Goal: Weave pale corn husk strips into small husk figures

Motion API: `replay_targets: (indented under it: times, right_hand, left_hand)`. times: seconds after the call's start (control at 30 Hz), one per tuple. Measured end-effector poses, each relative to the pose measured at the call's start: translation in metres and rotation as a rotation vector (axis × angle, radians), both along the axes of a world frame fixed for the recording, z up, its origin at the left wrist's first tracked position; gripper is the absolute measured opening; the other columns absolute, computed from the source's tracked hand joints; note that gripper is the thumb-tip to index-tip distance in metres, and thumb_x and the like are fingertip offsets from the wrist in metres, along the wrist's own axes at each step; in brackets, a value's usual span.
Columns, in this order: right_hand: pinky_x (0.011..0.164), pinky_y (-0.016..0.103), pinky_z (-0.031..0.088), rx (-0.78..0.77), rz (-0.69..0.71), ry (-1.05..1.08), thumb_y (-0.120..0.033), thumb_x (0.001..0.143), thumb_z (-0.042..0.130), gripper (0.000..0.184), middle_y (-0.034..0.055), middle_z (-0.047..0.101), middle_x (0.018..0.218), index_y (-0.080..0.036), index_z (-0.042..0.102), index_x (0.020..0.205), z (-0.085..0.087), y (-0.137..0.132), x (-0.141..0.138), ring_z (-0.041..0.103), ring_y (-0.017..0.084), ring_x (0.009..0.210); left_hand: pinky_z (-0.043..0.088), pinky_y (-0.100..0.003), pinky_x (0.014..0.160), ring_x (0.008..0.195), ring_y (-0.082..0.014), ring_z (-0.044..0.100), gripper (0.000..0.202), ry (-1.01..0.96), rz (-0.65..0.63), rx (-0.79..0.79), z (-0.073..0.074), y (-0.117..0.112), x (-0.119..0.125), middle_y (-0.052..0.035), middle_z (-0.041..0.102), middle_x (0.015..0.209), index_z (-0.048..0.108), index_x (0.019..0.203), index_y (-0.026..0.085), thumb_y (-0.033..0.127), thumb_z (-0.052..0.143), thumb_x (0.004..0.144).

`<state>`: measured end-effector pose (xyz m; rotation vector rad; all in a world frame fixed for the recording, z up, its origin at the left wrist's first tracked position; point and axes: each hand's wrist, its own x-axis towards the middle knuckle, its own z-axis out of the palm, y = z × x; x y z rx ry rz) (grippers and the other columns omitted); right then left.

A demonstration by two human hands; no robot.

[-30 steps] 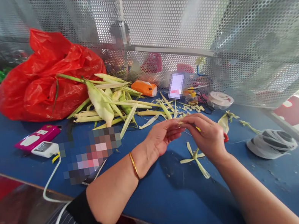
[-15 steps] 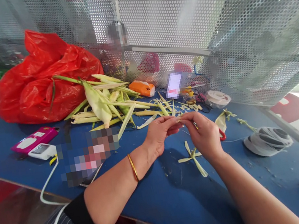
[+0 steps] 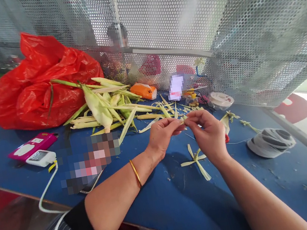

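Observation:
My left hand (image 3: 163, 134) and my right hand (image 3: 208, 134) meet above the blue table (image 3: 169, 203). Between their fingertips they pinch a small pale-green strip of corn husk (image 3: 183, 120), mostly covered by the fingers. Part of a red handle (image 3: 227, 139) shows beside my right hand; whether the hand holds it or it lies behind, I cannot tell. Below the hands lies a cross-shaped piece of knotted husk (image 3: 196, 159). Another tied husk piece (image 3: 226, 120) rests past my right hand. A heap of corn husks (image 3: 100, 108) lies beyond my left hand.
A large red plastic bag (image 3: 43, 82) stands at the back left. Nearer are a purple-and-white device (image 3: 32, 146) and a white cable (image 3: 42, 202). A spool of grey thread (image 3: 271, 142) and a white roll (image 3: 221, 100) sit at right. A perforated metal screen (image 3: 166, 17) borders the table's back.
The view has shifted slightly, so the table's things appear a little further left. My hands keep pinching the husk strip, and my right hand's fingers have lifted slightly; less of the red handle shows.

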<state>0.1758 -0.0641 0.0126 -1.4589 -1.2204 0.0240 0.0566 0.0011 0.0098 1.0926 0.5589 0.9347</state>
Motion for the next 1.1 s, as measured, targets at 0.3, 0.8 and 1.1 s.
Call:
replay_targets:
  times: [0.3, 0.8, 1.1]
  right_hand:
    - [0.075, 0.035, 0.054, -0.106, 0.224, 0.328, -0.031, 0.077, 0.071, 0.018, 0.0027, 0.074, 0.078, -0.02, 0.068, 0.091, -0.001, 0.003, 0.005, 0.07, 0.02, 0.074]
    - [0.071, 0.031, 0.047, -0.354, 0.377, 0.378, -0.04, 0.071, 0.074, 0.023, 0.0017, 0.07, 0.069, -0.018, 0.069, 0.073, 0.005, 0.002, 0.017, 0.062, 0.016, 0.068]
    - [0.067, 0.032, 0.05, -0.124, 0.199, 0.484, -0.038, 0.072, 0.072, 0.021, 0.0009, 0.068, 0.062, -0.019, 0.067, 0.069, 0.0, 0.005, 0.001, 0.061, 0.016, 0.062]
  left_hand:
    - [0.052, -0.028, 0.071, 0.066, -0.013, 0.065, 0.011, 0.084, 0.08, 0.169, -0.005, 0.006, 0.002, -0.0012, 0.068, 0.066, 0.067, 0.07, 0.016, 0.025, 0.07, 0.073]
    - [0.048, -0.025, 0.064, 0.063, -0.0125, 0.061, 0.009, 0.263, 0.017, 0.385, -0.001, 0.016, -0.006, -0.0003, 0.067, 0.065, 0.067, 0.068, 0.016, 0.022, 0.069, 0.074]
    - [0.047, -0.028, 0.073, 0.074, -0.0143, 0.064, 0.026, 0.06, 0.001, -0.002, -0.006, 0.002, 0.001, -0.0042, 0.073, 0.077, 0.077, 0.08, 0.018, 0.04, 0.08, 0.067]
